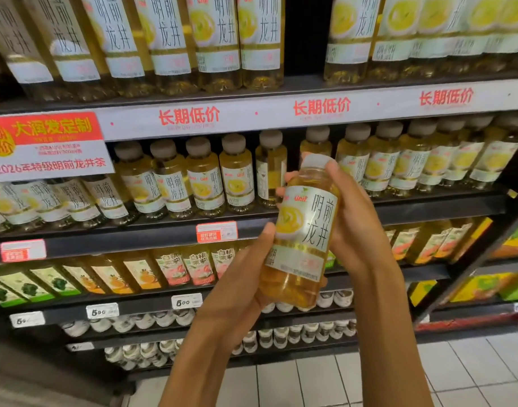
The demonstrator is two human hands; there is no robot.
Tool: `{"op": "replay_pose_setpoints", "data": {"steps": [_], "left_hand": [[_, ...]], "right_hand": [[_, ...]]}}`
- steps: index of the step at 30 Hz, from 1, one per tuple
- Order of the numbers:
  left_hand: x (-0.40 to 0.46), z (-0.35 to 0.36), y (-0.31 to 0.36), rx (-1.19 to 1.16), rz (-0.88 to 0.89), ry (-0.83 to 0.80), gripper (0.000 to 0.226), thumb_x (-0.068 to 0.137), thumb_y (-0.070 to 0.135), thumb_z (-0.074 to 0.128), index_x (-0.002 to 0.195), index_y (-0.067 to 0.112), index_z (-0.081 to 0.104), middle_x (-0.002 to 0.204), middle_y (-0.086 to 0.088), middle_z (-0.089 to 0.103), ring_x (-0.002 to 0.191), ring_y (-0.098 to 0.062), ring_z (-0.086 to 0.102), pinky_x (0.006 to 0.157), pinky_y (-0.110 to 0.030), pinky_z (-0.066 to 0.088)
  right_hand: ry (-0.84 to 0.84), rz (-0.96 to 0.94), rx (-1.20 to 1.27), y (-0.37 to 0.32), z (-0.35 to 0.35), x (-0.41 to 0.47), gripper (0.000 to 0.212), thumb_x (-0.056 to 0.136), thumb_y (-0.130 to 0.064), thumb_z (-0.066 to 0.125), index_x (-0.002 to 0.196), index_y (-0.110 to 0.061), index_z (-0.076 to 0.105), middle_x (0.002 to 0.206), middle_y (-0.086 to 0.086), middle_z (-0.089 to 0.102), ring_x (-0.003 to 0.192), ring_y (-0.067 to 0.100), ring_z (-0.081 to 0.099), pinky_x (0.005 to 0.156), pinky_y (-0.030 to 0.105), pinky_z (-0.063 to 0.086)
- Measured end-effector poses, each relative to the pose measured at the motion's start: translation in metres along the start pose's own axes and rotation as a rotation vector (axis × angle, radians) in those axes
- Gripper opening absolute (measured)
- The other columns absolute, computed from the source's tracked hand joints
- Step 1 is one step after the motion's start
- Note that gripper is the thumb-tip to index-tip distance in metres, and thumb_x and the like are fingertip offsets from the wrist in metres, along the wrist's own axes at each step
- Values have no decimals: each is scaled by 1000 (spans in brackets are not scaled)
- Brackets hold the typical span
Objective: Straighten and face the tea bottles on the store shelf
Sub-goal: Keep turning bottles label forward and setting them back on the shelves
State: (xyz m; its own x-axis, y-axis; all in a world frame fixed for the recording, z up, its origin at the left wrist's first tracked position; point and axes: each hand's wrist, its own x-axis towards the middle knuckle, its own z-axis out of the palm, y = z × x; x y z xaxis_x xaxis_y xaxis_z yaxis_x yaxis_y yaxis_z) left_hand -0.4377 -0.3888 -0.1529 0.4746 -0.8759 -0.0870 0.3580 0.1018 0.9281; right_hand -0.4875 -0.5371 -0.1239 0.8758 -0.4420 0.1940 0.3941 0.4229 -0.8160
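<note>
I hold one tea bottle (303,230) in front of the shelf, off the row, its white label with black characters turned toward me and its grey cap tilted up and slightly right. My left hand (240,286) cups its lower part from the left, thumb on the label edge. My right hand (351,218) grips its upper half from behind, fingers curling past the cap. On the second shelf (163,235) stands a row of the same bottles; one bottle (271,171) beside the gap shows its label sideways.
The top shelf (310,108) carries larger bottles of the same tea above a white price strip with red characters. Lower shelves hold other drinks and white-capped bottles. A red-and-white promo sign (46,145) hangs at left. White floor tiles lie below right.
</note>
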Motion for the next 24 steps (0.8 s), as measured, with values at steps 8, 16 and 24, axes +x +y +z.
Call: {"op": "replay_pose_setpoints", "data": {"steps": [8, 16, 24], "left_hand": [[4, -7, -6, -243, -140, -132, 63, 82, 60, 49, 114, 10, 69, 91, -20, 69, 75, -28, 69, 63, -38, 56], [9, -1, -9, -327, -151, -311, 70, 76, 62, 66, 117, 6, 65, 97, -21, 69, 81, -29, 69, 72, -38, 56], [8, 1, 5, 139, -141, -112, 70, 71, 76, 51, 115, 25, 68, 110, -9, 72, 98, -24, 70, 79, -33, 57]], "right_hand": [[-36, -34, -57, 3, -4, 2, 46, 85, -37, 57, 123, -10, 58, 100, 9, 72, 95, 24, 69, 79, 32, 56], [-77, 54, 22, 3, -4, 13, 43, 86, -40, 53, 119, -13, 60, 102, 14, 72, 85, 19, 69, 74, 31, 57], [-62, 85, 108, 1, -14, 16, 22, 78, -32, 63, 89, -13, 64, 74, 5, 64, 78, 20, 67, 74, 32, 56]]}}
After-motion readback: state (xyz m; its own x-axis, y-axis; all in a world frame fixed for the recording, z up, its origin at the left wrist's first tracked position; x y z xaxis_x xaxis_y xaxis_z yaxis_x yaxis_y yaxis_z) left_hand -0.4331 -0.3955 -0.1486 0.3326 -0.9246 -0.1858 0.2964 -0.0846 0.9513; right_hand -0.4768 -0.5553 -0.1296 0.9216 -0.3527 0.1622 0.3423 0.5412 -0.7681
